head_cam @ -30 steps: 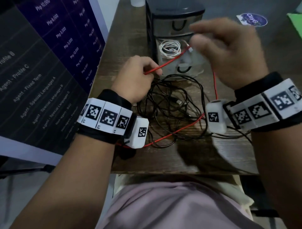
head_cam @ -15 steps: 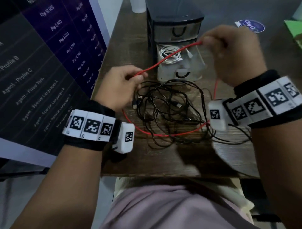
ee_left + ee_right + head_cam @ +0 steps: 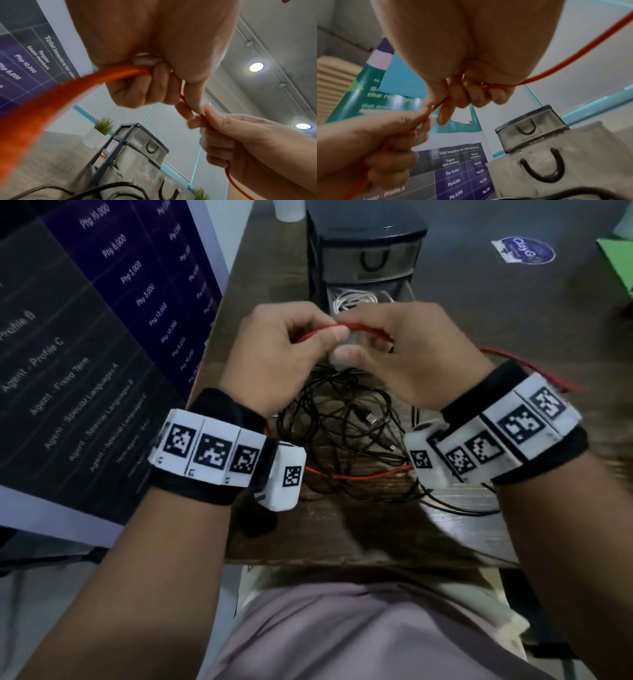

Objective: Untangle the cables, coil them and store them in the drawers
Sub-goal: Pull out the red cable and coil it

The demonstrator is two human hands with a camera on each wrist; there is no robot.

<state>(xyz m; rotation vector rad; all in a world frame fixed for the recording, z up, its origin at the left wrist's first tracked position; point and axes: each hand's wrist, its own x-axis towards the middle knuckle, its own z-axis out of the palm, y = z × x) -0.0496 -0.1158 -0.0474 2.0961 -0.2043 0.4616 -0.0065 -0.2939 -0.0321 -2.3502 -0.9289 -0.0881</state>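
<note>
Both hands meet above the table, each pinching the red cable (image 3: 368, 329). My left hand (image 3: 291, 350) grips it in curled fingers, seen close in the left wrist view where the red cable (image 3: 85, 81) leaves the fist. My right hand (image 3: 404, 350) holds the same red cable (image 3: 539, 75), which trails past its wrist and loops under a tangle of black cables (image 3: 342, 433) on the table. Behind the hands stands the dark drawer unit (image 3: 366, 244), its lower drawer pulled out with a coiled white cable (image 3: 352, 301) inside.
A purple printed banner (image 3: 102, 320) stands along the table's left edge. A round sticker (image 3: 524, 251) and a green object (image 3: 620, 265) lie at the back right. A white cup (image 3: 289, 208) stands behind the drawers. The table's front edge (image 3: 342, 559) is close to my lap.
The hands, apart with the red cable stretched between them, have come together in front of the drawer. The left hand rose and moved right; the right hand moved down and left.
</note>
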